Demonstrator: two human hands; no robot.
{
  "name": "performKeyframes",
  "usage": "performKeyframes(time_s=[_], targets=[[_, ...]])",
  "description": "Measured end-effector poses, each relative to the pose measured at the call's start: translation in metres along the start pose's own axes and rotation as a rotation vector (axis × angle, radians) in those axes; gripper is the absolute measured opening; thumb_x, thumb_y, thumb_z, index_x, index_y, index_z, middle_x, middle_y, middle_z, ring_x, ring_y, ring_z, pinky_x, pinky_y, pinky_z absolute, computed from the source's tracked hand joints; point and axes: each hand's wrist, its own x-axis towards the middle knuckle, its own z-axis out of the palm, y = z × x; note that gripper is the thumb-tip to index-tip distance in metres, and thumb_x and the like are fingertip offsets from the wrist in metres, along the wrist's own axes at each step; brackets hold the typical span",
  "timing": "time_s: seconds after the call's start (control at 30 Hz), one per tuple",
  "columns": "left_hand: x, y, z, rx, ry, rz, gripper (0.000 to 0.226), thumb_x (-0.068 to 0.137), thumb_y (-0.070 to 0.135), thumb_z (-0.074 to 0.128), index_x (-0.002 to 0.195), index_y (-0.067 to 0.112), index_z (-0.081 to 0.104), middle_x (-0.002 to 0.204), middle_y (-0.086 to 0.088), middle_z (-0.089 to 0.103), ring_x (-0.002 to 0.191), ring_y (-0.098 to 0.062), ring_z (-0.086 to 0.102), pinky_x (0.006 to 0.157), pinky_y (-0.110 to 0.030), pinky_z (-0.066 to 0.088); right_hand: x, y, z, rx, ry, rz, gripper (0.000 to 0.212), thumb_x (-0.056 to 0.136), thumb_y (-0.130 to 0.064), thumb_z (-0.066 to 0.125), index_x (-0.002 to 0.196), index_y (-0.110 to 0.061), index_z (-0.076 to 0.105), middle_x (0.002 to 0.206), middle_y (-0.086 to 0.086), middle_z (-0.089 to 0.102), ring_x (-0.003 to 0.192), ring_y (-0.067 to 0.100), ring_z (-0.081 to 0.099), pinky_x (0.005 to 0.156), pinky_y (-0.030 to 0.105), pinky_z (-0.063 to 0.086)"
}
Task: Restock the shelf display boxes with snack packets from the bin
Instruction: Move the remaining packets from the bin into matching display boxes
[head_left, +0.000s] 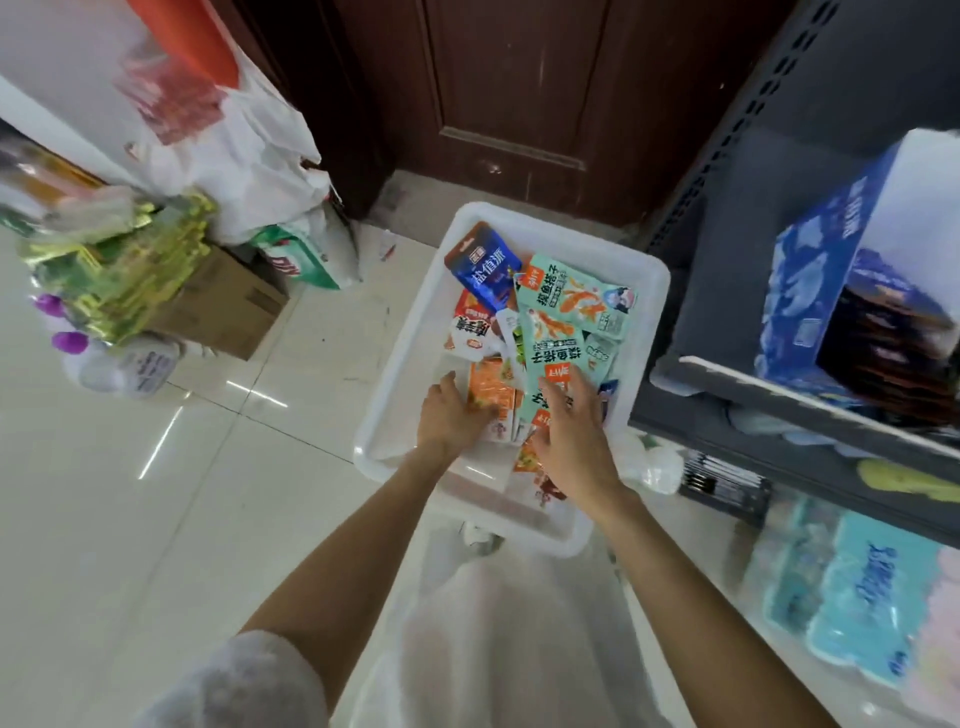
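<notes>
A white plastic bin (652, 291) sits on the floor, holding several snack packets. A dark blue packet (483, 267) lies at its far end, teal packets (576, 304) to the right and orange packets (491, 387) in the middle. My left hand (449, 415) reaches into the bin and its fingers curl over the stack of orange packets. My right hand (569, 434) lies flat with fingers spread on a teal packet beside them. On the dark shelf (779, 410) at the right stands a blue display box (815, 291) with dark packets inside.
A dark wooden door (519, 93) stands behind the bin. White plastic bags (249, 156), a cardboard box (228, 312) and green-gold packets (119, 275) crowd the left floor. Teal tissue packs (852, 582) fill the lower shelf. Glossy tile floor (156, 467) lies open at left.
</notes>
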Motion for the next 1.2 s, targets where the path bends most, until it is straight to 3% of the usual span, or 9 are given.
performKeyframes(time_s=[0.07, 0.2, 0.4, 0.6, 0.8, 0.93, 1.0, 1.1, 1.2], targets=[[0.007, 0.002, 0.009, -0.024, -0.031, 0.012, 0.091, 0.08, 0.041, 0.072, 0.147, 0.006, 0.02, 0.14, -0.016, 0.041, 0.129, -0.031, 0.042, 0.104, -0.04, 0.036, 0.01, -0.005, 0.01, -0.019, 0.001, 0.077, 0.065, 0.095, -0.017, 0.051, 0.15, -0.022, 0.017, 0.158, 0.01, -0.009, 0.145, 0.036, -0.007, 0.117, 0.045, 0.01], [0.011, 0.005, 0.024, -0.124, -0.035, -0.002, 0.1, 0.073, 0.033, 0.081, 0.147, 0.013, 0.017, 0.134, -0.011, 0.05, 0.121, -0.03, 0.051, 0.098, -0.04, 0.043, 0.022, -0.009, 0.024, 0.005, 0.015, 0.169, 0.064, 0.094, -0.016, 0.053, 0.149, -0.022, 0.021, 0.158, 0.01, -0.008, 0.145, 0.034, -0.008, 0.115, 0.044, 0.02], [0.002, 0.003, 0.01, -0.23, -0.039, -0.054, 0.055, 0.083, 0.016, 0.069, 0.127, 0.003, 0.038, 0.121, -0.017, 0.061, 0.111, -0.036, 0.058, 0.087, -0.038, 0.045, 0.022, -0.008, 0.026, 0.012, 0.019, 0.208, 0.064, 0.093, -0.017, 0.055, 0.148, -0.023, 0.023, 0.158, 0.007, -0.007, 0.145, 0.032, -0.007, 0.114, 0.042, 0.022], [-0.014, -0.022, -0.032, -0.595, -0.196, -0.115, 0.042, 0.07, 0.011, 0.075, 0.108, 0.012, 0.056, 0.1, -0.005, 0.07, 0.093, -0.024, 0.067, 0.086, -0.049, 0.054, 0.018, -0.013, 0.021, 0.05, 0.019, 0.196, 0.067, 0.09, -0.013, 0.057, 0.148, -0.022, 0.025, 0.158, 0.008, -0.004, 0.145, 0.032, -0.005, 0.114, 0.049, 0.025], [-0.043, -0.025, -0.075, -0.85, -0.318, -0.036, 0.027, 0.081, 0.0, 0.069, 0.104, 0.013, 0.064, 0.102, -0.006, 0.073, 0.089, -0.017, 0.071, 0.078, -0.027, 0.055, -0.013, -0.023, 0.013, -0.045, 0.138, -0.345, 0.094, 0.076, -0.003, 0.07, 0.148, -0.034, 0.02, 0.159, 0.003, 0.01, 0.146, 0.023, 0.003, 0.116, 0.045, 0.009], [-0.059, -0.016, -0.085, -0.742, -0.534, 0.036, 0.033, 0.078, 0.006, 0.074, 0.11, 0.005, 0.065, 0.105, -0.011, 0.072, 0.1, -0.025, 0.068, 0.089, -0.034, 0.053, -0.013, -0.034, 0.002, -0.152, 0.302, -0.564, 0.081, 0.061, 0.002, 0.078, 0.135, -0.02, 0.051, 0.143, 0.004, 0.046, 0.135, 0.021, 0.033, 0.11, 0.042, 0.024], [-0.066, -0.009, -0.091, -0.691, -0.593, 0.063, 0.023, 0.085, 0.018, 0.069, 0.106, 0.007, 0.068, 0.1, -0.006, 0.074, 0.091, -0.018, 0.069, 0.078, -0.026, 0.054, -0.014, -0.031, -0.005, -0.144, 0.349, -0.628, 0.07, 0.056, 0.005, 0.081, 0.12, -0.018, 0.064, 0.127, 0.002, 0.062, 0.12, 0.021, 0.054, 0.102, 0.039, 0.04], [-0.071, 0.008, -0.109, -0.701, -0.542, -0.005, 0.04, 0.096, 0.043, 0.047, 0.099, 0.01, 0.068, 0.08, -0.002, 0.07, 0.065, -0.014, 0.064, 0.063, -0.027, 0.055, -0.026, -0.031, -0.021, 0.141, 0.409, -0.458, 0.041, 0.076, -0.001, 0.071, 0.114, -0.016, 0.069, 0.104, 0.0, 0.072, 0.091, 0.019, 0.068, 0.081, 0.027, 0.054], [-0.075, 0.027, -0.118, -0.621, -0.33, 0.061, 0.042, 0.099, 0.044, 0.038, 0.103, 0.014, 0.067, 0.082, 0.0, 0.062, 0.078, -0.017, 0.063, 0.077, -0.032, 0.054, -0.04, -0.033, -0.042, 0.781, 0.364, 0.054, 0.02, 0.087, -0.013, 0.067, 0.107, -0.014, 0.069, 0.1, 0.002, 0.071, 0.087, 0.013, 0.068, 0.075, 0.026, 0.053]])
